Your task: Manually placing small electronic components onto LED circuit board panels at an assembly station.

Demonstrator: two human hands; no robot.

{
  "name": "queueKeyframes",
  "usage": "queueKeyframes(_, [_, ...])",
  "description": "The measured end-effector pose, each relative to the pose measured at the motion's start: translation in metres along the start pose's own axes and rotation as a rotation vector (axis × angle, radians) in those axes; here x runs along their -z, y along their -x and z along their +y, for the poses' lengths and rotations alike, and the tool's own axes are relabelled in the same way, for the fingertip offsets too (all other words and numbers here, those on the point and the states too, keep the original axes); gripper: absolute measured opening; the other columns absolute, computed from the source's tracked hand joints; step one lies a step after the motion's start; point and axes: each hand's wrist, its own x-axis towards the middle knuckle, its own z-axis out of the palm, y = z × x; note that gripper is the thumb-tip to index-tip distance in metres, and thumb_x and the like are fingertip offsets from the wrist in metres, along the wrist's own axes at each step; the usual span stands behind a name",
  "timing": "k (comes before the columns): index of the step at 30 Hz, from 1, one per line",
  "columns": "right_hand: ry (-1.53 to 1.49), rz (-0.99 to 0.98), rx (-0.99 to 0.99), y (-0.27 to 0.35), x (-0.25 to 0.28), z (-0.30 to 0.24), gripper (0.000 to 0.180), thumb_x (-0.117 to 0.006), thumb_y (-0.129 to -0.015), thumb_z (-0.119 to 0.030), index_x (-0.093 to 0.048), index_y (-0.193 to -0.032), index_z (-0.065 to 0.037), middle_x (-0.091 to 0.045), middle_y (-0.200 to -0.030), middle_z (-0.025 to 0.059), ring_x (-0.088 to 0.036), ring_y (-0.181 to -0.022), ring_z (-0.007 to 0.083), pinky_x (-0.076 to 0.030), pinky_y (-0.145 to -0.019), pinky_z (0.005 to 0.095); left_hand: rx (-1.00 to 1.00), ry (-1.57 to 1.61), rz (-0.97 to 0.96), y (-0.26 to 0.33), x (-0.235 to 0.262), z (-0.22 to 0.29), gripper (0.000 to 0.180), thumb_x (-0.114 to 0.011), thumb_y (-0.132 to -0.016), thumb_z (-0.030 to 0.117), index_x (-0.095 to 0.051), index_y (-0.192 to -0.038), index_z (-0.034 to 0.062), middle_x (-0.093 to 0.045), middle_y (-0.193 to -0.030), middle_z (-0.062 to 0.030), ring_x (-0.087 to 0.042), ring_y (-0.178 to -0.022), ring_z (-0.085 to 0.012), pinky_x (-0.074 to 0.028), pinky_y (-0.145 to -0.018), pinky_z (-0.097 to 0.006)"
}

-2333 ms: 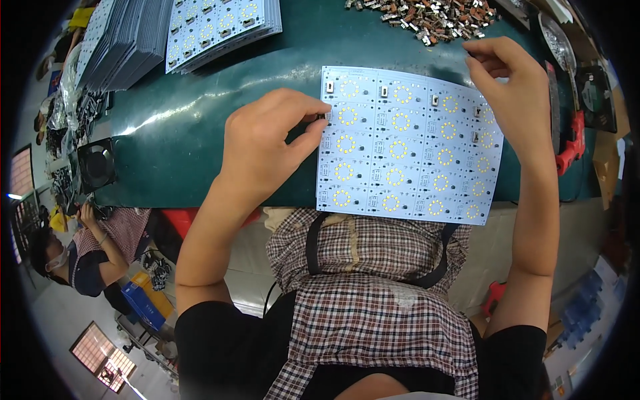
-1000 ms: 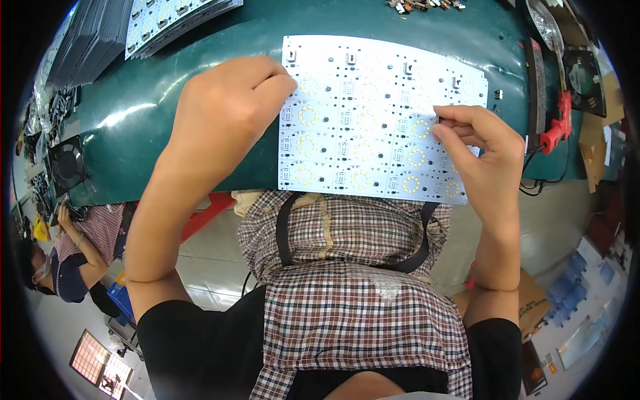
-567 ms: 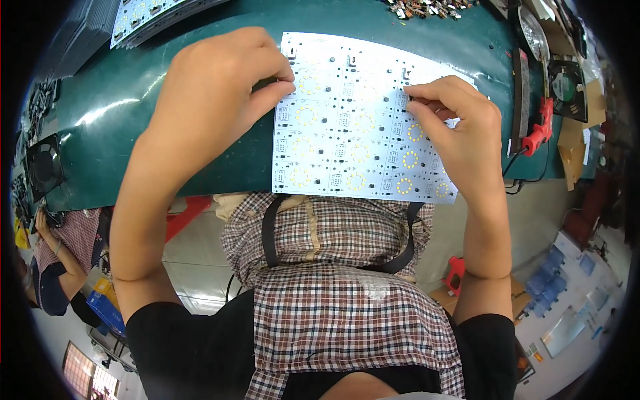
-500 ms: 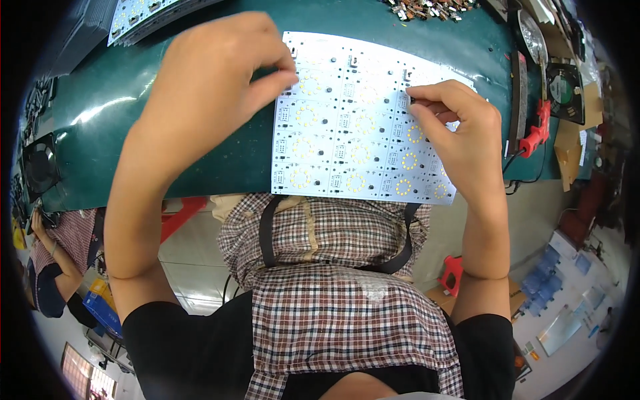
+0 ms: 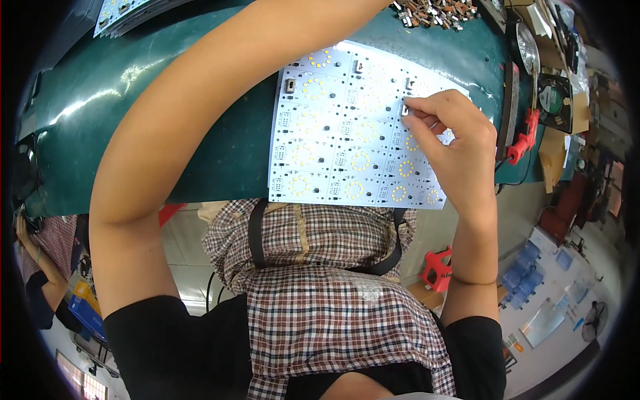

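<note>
A white LED circuit board panel (image 5: 337, 167) lies on the green table, its near edge at the table edge. It carries rings of yellow LEDs in rows. Small slide switches stand on its far part: one at the left (image 5: 291, 85), one in the middle (image 5: 360, 66), one at the right (image 5: 409, 84). My right hand (image 5: 457, 133) is over the board's right side, thumb and forefinger pinched on another small slide switch (image 5: 405, 108) at the board's surface. My left arm (image 5: 213, 87) stretches across the board's far left corner toward the switch pile; its hand is beyond the upper edge.
A pile of loose slide switches (image 5: 437, 13) lies at the far side. Stacked LED boards (image 5: 127, 15) stand far left. At the right are a red-handled tool (image 5: 527, 137) with a cord, a dark bar (image 5: 510, 100) and a small fan (image 5: 555, 103). Another person's arm (image 5: 43, 257) shows at left.
My left hand has left the board's far left, where a switch now stands, and reached up out of view. My right hand stays pinched near the same spot. The view has shifted slightly.
</note>
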Motion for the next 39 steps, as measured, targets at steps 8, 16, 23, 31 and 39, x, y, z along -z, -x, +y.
queueKeyframes(8, [0.211,0.031,0.133,0.001,-0.003,-0.001,0.013,-0.078,-0.082,-0.002,-0.077,-0.095,-0.002,-0.068,-0.084,0.0086,-0.068,-0.067,0.0239,-0.053,-0.059,0.0348,-0.066,-0.025,0.139,0.01,-0.008,-0.011,0.008,-0.061,-0.085,0.008,-0.067,-0.082,0.0032,-0.065,-0.085,-0.0172,-0.068,-0.083,-0.0366,-0.056,-0.074,-0.047])
queueKeyframes(16, [0.276,0.099,0.267,0.001,-0.008,0.007,0.014,-0.08,-0.079,-0.002,-0.076,-0.093,-0.003,-0.067,-0.082,0.0068,-0.066,-0.067,0.0238,-0.053,-0.058,0.0348,-0.003,0.008,0.114,0.009,0.001,-0.011,0.008,-0.062,-0.084,0.007,-0.067,-0.082,0.003,-0.067,-0.083,-0.0189,-0.069,-0.085,-0.0385,-0.055,-0.075,-0.048])
queueKeyframes(23, [0.317,0.113,0.287,0.004,-0.011,0.004,0.016,-0.08,-0.078,-0.002,-0.074,-0.093,-0.003,-0.065,-0.079,0.0062,-0.065,-0.066,0.0237,-0.052,-0.057,0.0351,0.139,0.126,0.129,0.013,0.005,-0.022,0.008,-0.066,-0.084,0.011,-0.071,-0.086,0.0053,-0.07,-0.084,-0.0175,-0.07,-0.085,-0.0381,-0.055,-0.077,-0.049])
queueKeyframes(31, [0.204,-0.002,0.117,-0.006,-0.001,-0.001,0.013,-0.079,-0.078,-0.002,-0.072,-0.09,-0.004,-0.067,-0.081,0.0093,-0.068,-0.068,0.0289,-0.054,-0.06,0.0373,0.151,0.026,0.051,0.011,0.004,-0.012,0.008,-0.068,-0.084,0.012,-0.073,-0.087,0.0062,-0.071,-0.085,-0.0165,-0.071,-0.087,-0.036,-0.056,-0.077,-0.048])
queueKeyframes(39, [0.032,0.09,0.014,-0.028,0.015,0.006,0.012,-0.077,-0.082,-0.003,-0.073,-0.093,-0.001,-0.072,-0.086,0.013,-0.074,-0.076,0.0247,-0.058,-0.068,0.0331,0.157,0.041,-0.013,0.007,0.007,-0.018,0.012,-0.07,-0.081,0.015,-0.074,-0.086,0.0044,-0.072,-0.084,-0.0168,-0.071,-0.083,-0.0363,-0.056,-0.076,-0.047])
